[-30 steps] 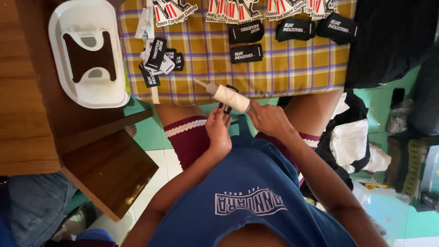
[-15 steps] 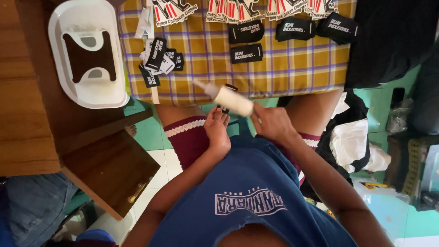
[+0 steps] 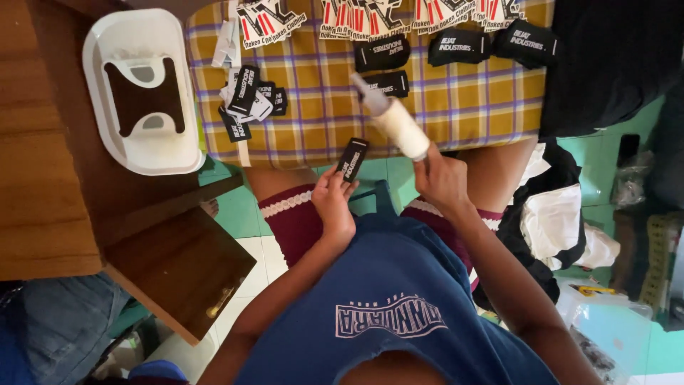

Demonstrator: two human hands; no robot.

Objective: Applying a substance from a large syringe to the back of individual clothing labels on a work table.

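A view from above of a seated person in a blue sleeveless shirt [image 3: 399,314] and dark red shorts [image 3: 296,224], working at the near edge of a tabletop covered by a yellow checked cloth [image 3: 320,107].

The left hand [image 3: 335,203] pinches a small black label [image 3: 352,158] by its lower end between thumb and fingertips. The label stands tilted, with its upper end just over the near edge of the cloth. The right hand [image 3: 440,178] is closed around the base of a white squeeze bottle [image 3: 395,121]. The bottle lies at a slant over the cloth, and its narrow nozzle points up and to the left, away from the person. The label and the bottle are near each other but apart.

On the cloth, towards the left edge, a loose heap of black labels and white strips [image 3: 246,100] lies tumbled together. Further back, near the far edge, more black labels [image 3: 456,46] lie singly in a row, with two more beside the nozzle. Along the far edge sits a row of white patches with red and black print [image 3: 385,14].

To the left of the cloth, on bare dark wood, rests a white plastic tray [image 3: 139,89] with a dark shape inside. Below the left corner, a brown wooden drawer [image 3: 182,267] hangs open. On the green floor to the right lie crumpled black and white garments [image 3: 556,221].
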